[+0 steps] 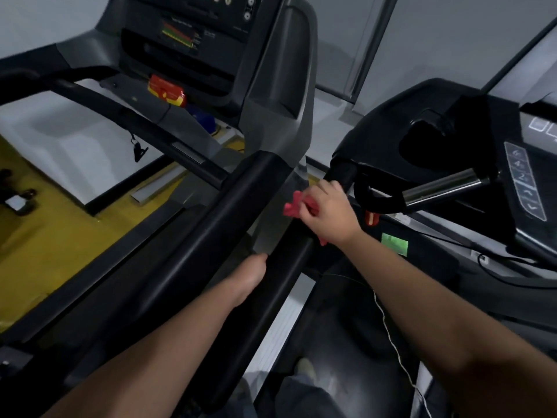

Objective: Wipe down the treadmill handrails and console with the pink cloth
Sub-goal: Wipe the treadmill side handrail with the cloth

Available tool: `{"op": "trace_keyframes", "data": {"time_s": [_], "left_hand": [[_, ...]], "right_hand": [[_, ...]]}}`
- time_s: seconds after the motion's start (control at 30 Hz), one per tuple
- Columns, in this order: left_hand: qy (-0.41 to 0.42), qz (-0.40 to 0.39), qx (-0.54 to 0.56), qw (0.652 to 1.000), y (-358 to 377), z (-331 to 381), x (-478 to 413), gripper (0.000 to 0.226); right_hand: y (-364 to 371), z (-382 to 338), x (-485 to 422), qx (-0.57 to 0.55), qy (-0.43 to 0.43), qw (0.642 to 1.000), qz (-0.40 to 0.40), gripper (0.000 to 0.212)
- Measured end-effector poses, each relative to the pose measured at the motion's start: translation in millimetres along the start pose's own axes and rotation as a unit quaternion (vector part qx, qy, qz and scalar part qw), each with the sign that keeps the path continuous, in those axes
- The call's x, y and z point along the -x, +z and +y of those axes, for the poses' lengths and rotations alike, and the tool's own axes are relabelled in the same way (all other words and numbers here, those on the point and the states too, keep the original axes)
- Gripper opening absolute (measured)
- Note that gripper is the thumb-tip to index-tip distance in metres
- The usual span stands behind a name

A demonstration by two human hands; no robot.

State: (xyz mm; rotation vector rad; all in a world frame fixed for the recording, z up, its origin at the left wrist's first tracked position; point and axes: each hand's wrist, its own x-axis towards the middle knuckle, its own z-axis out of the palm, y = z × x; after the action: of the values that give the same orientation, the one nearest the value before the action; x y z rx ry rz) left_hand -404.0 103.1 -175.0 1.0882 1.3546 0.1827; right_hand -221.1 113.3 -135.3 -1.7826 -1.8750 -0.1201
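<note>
Pink cloth (297,205) is bunched in my right hand (328,214), pinched under the curled fingers, one corner sticking out leftward beside the black handrail (229,224); my left hand (250,276) rests lower against that rail (fingers hidden; their grip I cannot tell).

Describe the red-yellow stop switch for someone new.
Find the dark grey treadmill console at top centre. At its lower edge sits the red and yellow plastic stop switch. The blue block below it is one colour; this one has two.
</note>
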Motion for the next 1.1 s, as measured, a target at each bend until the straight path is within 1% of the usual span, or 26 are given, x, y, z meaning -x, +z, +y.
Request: {"op": "trace_keyframes", "data": {"time_s": [0.07,0.1,0.17,0.2,0.23,0.27,0.33,0.37,0.4,0.47,0.53,0.57,0.6,0.67,0.73,0.8,0.87,0.9,1.0,1.07,1.1], "left_hand": [[0.003,-0.003,0.005,1.0,0.5,-1.7,-2.1,0.035],[0.004,-0.002,0.005,1.0,0.3,-2.3,-2.9,0.034],[-0.002,-0.008,0.01,1.0,-0.9,-2.0,-3.2,0.035],[-0.005,-0.012,0.01,1.0,-1.2,-1.8,-2.7,0.036],[-0.007,-0.018,0.006,1.0,-1.4,-2.1,-3.2,0.036],[-0.008,-0.023,-0.001,1.0,-1.5,-1.3,-2.8,0.035],[0.003,-0.028,-0.001,1.0,-0.4,2.1,-0.2,0.035],[0.005,-0.027,-0.003,1.0,0.4,5.7,2.5,0.035],[0.013,-0.023,-0.017,1.0,1.3,9.6,4.4,0.036],[0.052,-0.005,-0.076,0.996,1.2,17.2,3.9,0.035],[0.086,0.021,-0.117,0.989,0.3,20.4,-6.2,0.031],[0.1,0.03,-0.125,0.987,-0.3,20.6,-9.4,0.027],[0.111,0.041,-0.132,0.984,-0.2,20.8,-8.5,0.025],[0.12,0.072,-0.128,0.982,2.0,18.7,-2.3,0.024],[0.124,0.09,-0.127,0.98,5.2,13.4,1.2,0.023],[0.133,0.105,-0.129,0.977,7.9,9.3,4.0,0.023],[0.144,0.118,-0.13,0.974,8.5,9.4,2.6,0.024],[0.147,0.122,-0.132,0.973,8.5,10.3,2.7,0.024],[0.153,0.126,-0.154,0.968,7.2,13.9,3.5,0.023],[0.16,0.125,-0.168,0.965,6.5,18.6,4.6,0.021],[0.166,0.123,-0.173,0.963,6.5,22.5,4.3,0.021]], "right_hand": [[5.6,1.7,20.7,-0.028,0.074,0.994,0.07,0.034],[11.2,-1.5,33.7,-0.061,0.12,0.986,0.094,0.039],[23.7,-12.6,57.0,-0.155,0.207,0.957,0.134,0.049],[29.1,-19.5,64.5,-0.213,0.255,0.93,0.157,0.047],[33.2,-27.2,69.0,-0.272,0.309,0.893,0.183,0.04],[35.7,-34.3,70.5,-0.33,0.37,0.843,0.208,0.031],[43.1,-41.9,67.8,-0.431,0.477,0.728,0.238,0.017],[45.1,-43.8,66.2,-0.476,0.515,0.673,0.237,0.013],[47.1,-42.6,65.3,-0.513,0.544,0.627,0.218,0.011],[45.1,-34.4,61.6,-0.583,0.56,0.563,0.172,0.016],[37.3,-24.9,54.6,-0.656,0.567,0.481,0.13,0.029],[35.1,-19.9,51.2,-0.678,0.563,0.457,0.121,0.032],[34.1,-15.3,48.3,-0.685,0.56,0.449,0.123,0.032],[36.5,-11.1,43.3,-0.676,0.567,0.451,0.137,0.032],[41.4,-11.0,39.9,-0.674,0.576,0.443,0.132,0.033],[45.1,-14.1,39.0,-0.687,0.582,0.416,0.129,0.034],[49.9,-17.7,40.5,-0.714,0.573,0.382,0.128,0.035],[54.1,-20.5,42.7,-0.721,0.571,0.374,0.12,0.034],[58.2,-31.8,50.3,-0.716,0.571,0.397,0.061,0.03],[54.1,-30.5,55.0,-0.705,0.58,0.407,0.019,0.032],[47.9,-29.6,56.1,-0.699,0.578,0.421,0.008,0.037]]}}
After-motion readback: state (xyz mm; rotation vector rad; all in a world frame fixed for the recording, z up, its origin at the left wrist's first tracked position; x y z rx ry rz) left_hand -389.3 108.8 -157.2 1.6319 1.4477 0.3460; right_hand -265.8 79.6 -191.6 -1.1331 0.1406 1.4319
